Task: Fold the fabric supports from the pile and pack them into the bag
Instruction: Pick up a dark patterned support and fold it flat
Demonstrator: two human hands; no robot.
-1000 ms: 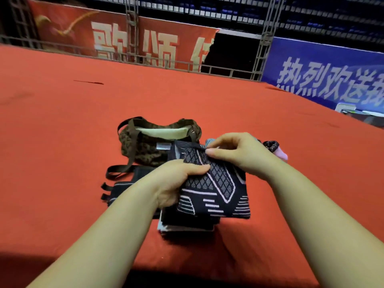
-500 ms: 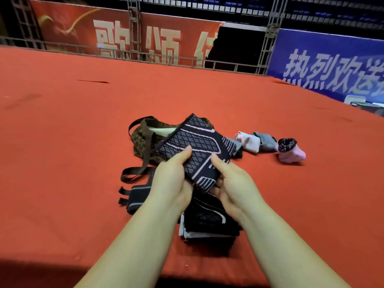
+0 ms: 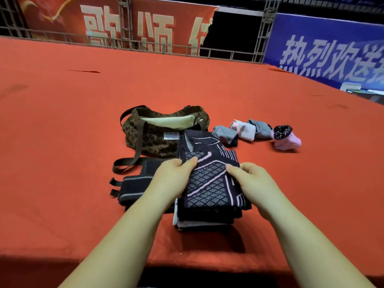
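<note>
A black fabric support with a white diamond pattern [image 3: 209, 179] lies on top of a small pile of folded supports [image 3: 199, 221] near the front edge. My left hand [image 3: 172, 177] grips its left side, thumb on top. My right hand [image 3: 249, 181] holds its right side, fingers curled round the edge. Behind the pile sits a leopard-print bag [image 3: 153, 140] with its mouth open, showing a pale lining. A black strapped support [image 3: 135, 188] lies to the left of the pile, partly under my left hand.
Several small folded pieces, grey [image 3: 225, 134], pink [image 3: 243, 129] and a pink-and-black one [image 3: 284, 137], lie in a row right of the bag. The red cloth surface [image 3: 62, 142] stretches far back to a metal railing [image 3: 145, 46] and banners.
The patterned support, held up and tilted over the bag half a second ago, has come down flat onto the pile. Both hands moved to its sides.
</note>
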